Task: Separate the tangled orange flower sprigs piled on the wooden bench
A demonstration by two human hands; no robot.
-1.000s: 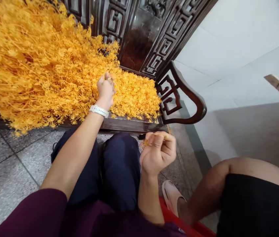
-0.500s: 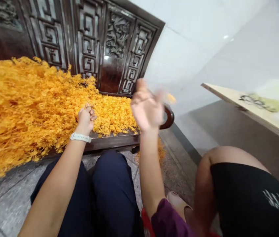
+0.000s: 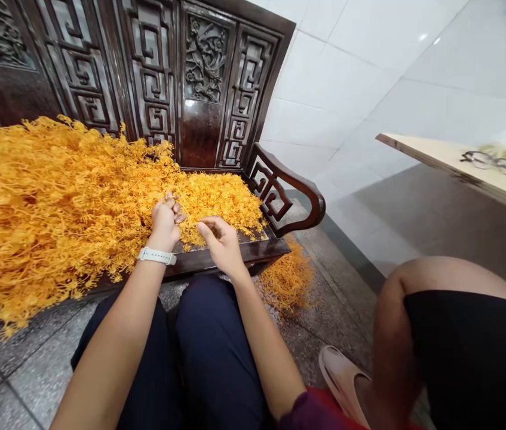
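A large heap of orange artificial flower sprigs covers much of the dark wooden bench seat. At the heap's right part, my left hand, with a pale watch band on its wrist, is closed with curled fingers. Whatever it grips is hidden against the orange. Just to its right, my right hand hovers over the front of the seat, thumb and forefinger brought together in a pinch. Anything between those fingertips is too small to make out. Shorter orange flower heads lie in a lower pile behind both hands.
The bench has a carved back and a curved armrest. More orange pieces lie on the floor by its right end. Glasses rest on a wooden board at right. Another person's bent knee is close by.
My right hand was raised, spread and blurred near the armrest, with an orange bit in the air beyond it. It has come down and left beside my left hand, which stays closed.
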